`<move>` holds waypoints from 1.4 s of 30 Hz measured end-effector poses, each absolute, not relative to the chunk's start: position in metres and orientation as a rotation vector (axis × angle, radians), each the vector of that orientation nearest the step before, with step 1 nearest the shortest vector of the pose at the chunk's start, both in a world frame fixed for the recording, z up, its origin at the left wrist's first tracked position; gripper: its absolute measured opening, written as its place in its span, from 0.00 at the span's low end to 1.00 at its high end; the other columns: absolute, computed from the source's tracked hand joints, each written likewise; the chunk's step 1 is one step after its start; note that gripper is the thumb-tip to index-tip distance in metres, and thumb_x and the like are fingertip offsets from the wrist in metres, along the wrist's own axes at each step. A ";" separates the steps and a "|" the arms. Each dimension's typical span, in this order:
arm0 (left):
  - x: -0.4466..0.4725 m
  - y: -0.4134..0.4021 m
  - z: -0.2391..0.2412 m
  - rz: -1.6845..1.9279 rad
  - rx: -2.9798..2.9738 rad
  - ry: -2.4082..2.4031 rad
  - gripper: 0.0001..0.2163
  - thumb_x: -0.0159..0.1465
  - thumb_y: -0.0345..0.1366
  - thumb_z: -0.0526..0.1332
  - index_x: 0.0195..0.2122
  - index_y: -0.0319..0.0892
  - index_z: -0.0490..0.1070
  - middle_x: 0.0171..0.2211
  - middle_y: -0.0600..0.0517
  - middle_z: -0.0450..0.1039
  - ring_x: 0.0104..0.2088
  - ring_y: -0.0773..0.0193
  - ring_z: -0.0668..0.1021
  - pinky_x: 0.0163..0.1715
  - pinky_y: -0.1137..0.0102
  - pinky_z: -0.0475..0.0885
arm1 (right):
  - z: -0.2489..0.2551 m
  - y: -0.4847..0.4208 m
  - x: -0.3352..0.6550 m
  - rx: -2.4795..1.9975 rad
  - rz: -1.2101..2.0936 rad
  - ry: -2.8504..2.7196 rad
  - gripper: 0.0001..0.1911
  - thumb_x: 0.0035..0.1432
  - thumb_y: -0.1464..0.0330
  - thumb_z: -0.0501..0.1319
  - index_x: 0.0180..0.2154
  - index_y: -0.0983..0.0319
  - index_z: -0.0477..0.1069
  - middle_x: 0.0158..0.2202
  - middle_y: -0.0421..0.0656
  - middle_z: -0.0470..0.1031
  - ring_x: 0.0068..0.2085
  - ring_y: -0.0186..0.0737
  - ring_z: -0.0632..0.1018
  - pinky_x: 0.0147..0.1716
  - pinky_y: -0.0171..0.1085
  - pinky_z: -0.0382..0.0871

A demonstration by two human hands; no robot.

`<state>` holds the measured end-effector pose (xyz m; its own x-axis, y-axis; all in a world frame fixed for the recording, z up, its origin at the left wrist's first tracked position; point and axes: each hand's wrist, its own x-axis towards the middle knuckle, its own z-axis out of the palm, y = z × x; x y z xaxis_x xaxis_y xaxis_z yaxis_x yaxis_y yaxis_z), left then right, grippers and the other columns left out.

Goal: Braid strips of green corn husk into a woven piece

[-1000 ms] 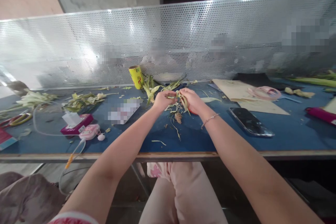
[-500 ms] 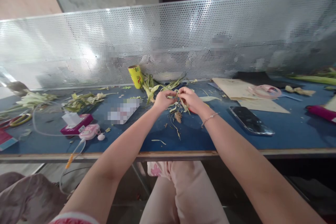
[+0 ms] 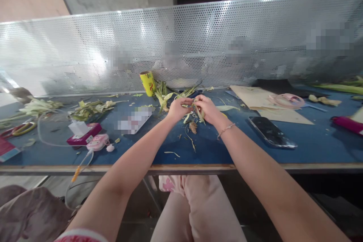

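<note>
My left hand (image 3: pixel 176 108) and my right hand (image 3: pixel 208 108) are close together above the middle of the blue table (image 3: pixel 215 147). Both are closed on a small bundle of green leaf strips (image 3: pixel 193 110) held between them. Loose strip ends hang down from the bundle. A small brown scrap (image 3: pixel 193 126) lies on the table just below my hands. A thin bracelet (image 3: pixel 225 130) circles my right wrist.
A yellow roll (image 3: pixel 148 82) and a pile of green leaves (image 3: pixel 167 93) sit behind my hands. A black phone (image 3: pixel 268 131) lies to the right, with brown card (image 3: pixel 272 107) and a pink coil (image 3: pixel 286 100) beyond. Left are a pink device (image 3: pixel 96 142), a magenta box (image 3: pixel 82 136) and more leaves (image 3: pixel 89 107). A perforated metal screen (image 3: pixel 181 45) closes the back.
My hands stay in the same place, with small finger movements on the leaf strips. The view has shifted slightly.
</note>
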<state>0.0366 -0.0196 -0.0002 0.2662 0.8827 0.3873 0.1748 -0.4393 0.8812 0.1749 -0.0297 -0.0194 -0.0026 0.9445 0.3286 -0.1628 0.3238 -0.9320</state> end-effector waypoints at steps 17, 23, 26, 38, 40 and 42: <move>0.037 -0.023 0.000 1.209 1.982 1.152 0.12 0.46 0.25 0.67 0.34 0.38 0.77 0.30 0.51 0.76 0.25 0.71 0.73 0.32 0.72 0.71 | -0.016 -0.029 0.182 -1.090 0.572 -1.453 0.03 0.45 0.72 0.56 0.27 0.60 0.67 0.23 0.37 0.66 0.25 0.34 0.65 0.27 0.36 0.58; 0.036 -0.018 -0.004 1.227 1.961 1.129 0.10 0.46 0.26 0.67 0.32 0.38 0.76 0.29 0.52 0.76 0.25 0.71 0.74 0.31 0.72 0.71 | -0.018 -0.027 0.180 -1.013 0.566 -1.433 0.04 0.49 0.68 0.57 0.30 0.59 0.66 0.24 0.36 0.65 0.24 0.33 0.66 0.27 0.36 0.60; 0.036 -0.016 -0.005 1.232 1.954 1.113 0.09 0.45 0.26 0.67 0.30 0.38 0.75 0.28 0.53 0.75 0.25 0.71 0.74 0.31 0.72 0.71 | -0.019 -0.027 0.176 -0.923 0.757 -1.318 0.05 0.49 0.66 0.56 0.31 0.59 0.65 0.22 0.35 0.62 0.22 0.32 0.65 0.23 0.35 0.58; 0.035 -0.002 -0.016 1.326 1.884 1.103 0.14 0.41 0.28 0.70 0.30 0.39 0.74 0.32 0.52 0.74 0.31 0.67 0.75 0.37 0.68 0.72 | -0.008 -0.038 0.168 -0.724 1.141 -1.066 0.06 0.48 0.66 0.58 0.28 0.58 0.60 0.20 0.34 0.59 0.20 0.31 0.63 0.21 0.33 0.56; 0.035 -0.002 -0.016 1.329 1.875 1.080 0.13 0.42 0.28 0.70 0.30 0.39 0.73 0.31 0.52 0.74 0.31 0.68 0.75 0.37 0.68 0.72 | -0.007 -0.040 0.168 -0.705 1.188 -1.078 0.06 0.50 0.66 0.57 0.28 0.58 0.58 0.21 0.35 0.60 0.20 0.31 0.63 0.21 0.33 0.57; 0.035 -0.004 -0.015 1.323 1.865 1.058 0.12 0.43 0.27 0.69 0.29 0.39 0.73 0.31 0.52 0.74 0.31 0.68 0.75 0.36 0.69 0.72 | -0.005 -0.042 0.168 -0.706 1.229 -1.081 0.06 0.51 0.65 0.55 0.27 0.59 0.57 0.22 0.35 0.59 0.20 0.31 0.63 0.21 0.33 0.57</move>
